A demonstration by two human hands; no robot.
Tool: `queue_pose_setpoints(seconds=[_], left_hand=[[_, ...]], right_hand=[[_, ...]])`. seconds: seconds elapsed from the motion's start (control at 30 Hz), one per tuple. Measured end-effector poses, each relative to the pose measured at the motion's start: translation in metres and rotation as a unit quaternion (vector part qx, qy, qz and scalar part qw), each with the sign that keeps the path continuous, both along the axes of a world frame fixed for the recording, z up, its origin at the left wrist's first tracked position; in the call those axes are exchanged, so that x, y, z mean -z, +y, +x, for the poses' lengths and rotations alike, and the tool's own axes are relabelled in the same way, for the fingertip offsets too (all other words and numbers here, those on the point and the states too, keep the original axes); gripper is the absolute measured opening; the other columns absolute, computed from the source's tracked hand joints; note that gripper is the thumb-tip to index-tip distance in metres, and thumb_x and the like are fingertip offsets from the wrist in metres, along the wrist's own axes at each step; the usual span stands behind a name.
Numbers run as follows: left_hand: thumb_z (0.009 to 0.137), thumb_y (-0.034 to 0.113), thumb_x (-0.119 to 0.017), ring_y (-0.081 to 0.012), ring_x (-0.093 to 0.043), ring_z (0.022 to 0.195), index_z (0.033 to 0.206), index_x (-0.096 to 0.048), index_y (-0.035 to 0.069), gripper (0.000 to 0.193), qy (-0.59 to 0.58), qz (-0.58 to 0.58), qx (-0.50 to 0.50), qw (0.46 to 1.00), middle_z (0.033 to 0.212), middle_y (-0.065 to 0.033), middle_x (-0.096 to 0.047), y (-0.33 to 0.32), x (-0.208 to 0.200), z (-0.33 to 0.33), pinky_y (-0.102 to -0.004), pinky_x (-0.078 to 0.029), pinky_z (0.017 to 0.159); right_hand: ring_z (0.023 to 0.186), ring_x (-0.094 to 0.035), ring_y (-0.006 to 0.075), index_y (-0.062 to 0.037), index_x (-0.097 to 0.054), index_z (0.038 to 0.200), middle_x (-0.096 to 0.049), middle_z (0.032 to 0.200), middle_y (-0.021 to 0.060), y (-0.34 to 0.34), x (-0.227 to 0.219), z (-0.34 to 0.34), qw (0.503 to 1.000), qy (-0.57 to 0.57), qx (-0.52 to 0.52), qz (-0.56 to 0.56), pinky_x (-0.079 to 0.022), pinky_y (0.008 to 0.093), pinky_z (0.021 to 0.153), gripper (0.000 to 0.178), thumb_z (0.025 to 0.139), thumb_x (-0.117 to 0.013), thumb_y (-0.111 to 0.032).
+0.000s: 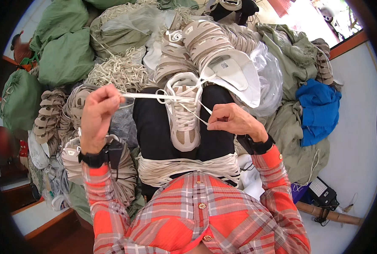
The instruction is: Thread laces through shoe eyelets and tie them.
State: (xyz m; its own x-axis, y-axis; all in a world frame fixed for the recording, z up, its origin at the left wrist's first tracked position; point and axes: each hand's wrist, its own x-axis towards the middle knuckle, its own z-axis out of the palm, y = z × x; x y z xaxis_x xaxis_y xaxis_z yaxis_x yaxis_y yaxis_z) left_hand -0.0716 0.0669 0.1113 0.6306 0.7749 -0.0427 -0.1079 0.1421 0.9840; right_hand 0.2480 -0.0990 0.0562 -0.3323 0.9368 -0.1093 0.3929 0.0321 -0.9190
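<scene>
A beige and white sneaker (pixel 186 139) rests between my black-trousered thighs, its toe pointing toward me. Its front rows are laced with a flat cream shoelace (pixel 144 96). My left hand (pixel 98 114) pinches one length of this lace, drawn taut out to the left of the shoe. On the other side, my right hand (pixel 233 122) has thumb and fingertips closed on another part of the lace near the shoe's right edge. Loose loops of lace cross over the tongue. A bundle of cream laces (pixel 188 167) lies across my lap, just below the toe.
Beyond my knees are nested stacks of beige shoe uppers (pixel 205 40) and a tangled heap of laces (pixel 118 70). Green sacks (pixel 65 57) stand at the far left. To the right lie clear plastic (pixel 267 82), a blue cloth (pixel 317 110) and a black device (pixel 322 194).
</scene>
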Motion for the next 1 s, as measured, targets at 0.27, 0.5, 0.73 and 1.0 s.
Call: queue_pose_setpoints(seconds=[0.27, 0.5, 0.73, 1.0], left_hand=[[0.079, 0.000, -0.066, -0.0171, -0.051, 0.063, 0.084, -0.061, 0.000, 0.007, 0.360, 0.477, -0.162, 0.785, 0.072, -0.0077, -0.051, -0.021, -0.011, -0.015, -0.0280, -0.038, 0.055], [0.081, 0.004, -0.066, -0.0225, -0.054, 0.064, 0.086, -0.063, 0.002, 0.006, 0.403, 0.528, -0.262, 0.700, 0.074, -0.0086, -0.054, -0.001, 0.029, -0.055, -0.0314, -0.041, 0.056], [0.078, 0.001, -0.068, -0.0194, -0.053, 0.062, 0.086, -0.065, 0.001, 0.009, 0.360, 0.480, -0.255, 0.758, 0.075, -0.0084, -0.056, -0.013, 0.054, -0.023, -0.0282, -0.042, 0.057], [0.072, -0.005, -0.070, -0.0072, -0.049, 0.062, 0.082, -0.068, 0.001, 0.012, 0.173, 0.221, -0.031, 0.959, 0.072, -0.0008, -0.055, -0.035, -0.018, 0.030, -0.0211, -0.035, 0.054]], right_hand=[[0.066, -0.057, 0.0225, -0.0011, -0.067, 0.082, -0.056, 0.074, 0.0081, -0.002, 0.022, 0.007, 0.993, -0.048, 0.044, 0.096, -0.043, 0.0328, 0.059, 0.012, 0.080, -0.069, -0.013], [0.074, -0.058, 0.0362, -0.0015, -0.063, 0.076, -0.058, 0.078, 0.0156, 0.026, 0.039, -0.001, 0.977, -0.117, 0.075, 0.164, -0.046, 0.0421, 0.065, 0.013, 0.078, -0.064, -0.014], [0.065, -0.056, 0.0320, 0.0013, -0.063, 0.074, -0.055, 0.070, 0.0139, -0.010, -0.008, -0.019, 0.971, -0.144, 0.140, 0.126, -0.044, 0.0392, 0.060, 0.012, 0.077, -0.067, -0.010], [0.062, -0.062, 0.0309, -0.0053, -0.056, 0.108, -0.060, 0.067, 0.0122, -0.013, -0.029, -0.054, 0.955, -0.187, 0.194, 0.122, -0.047, 0.0399, 0.055, 0.026, 0.084, -0.063, -0.014]])
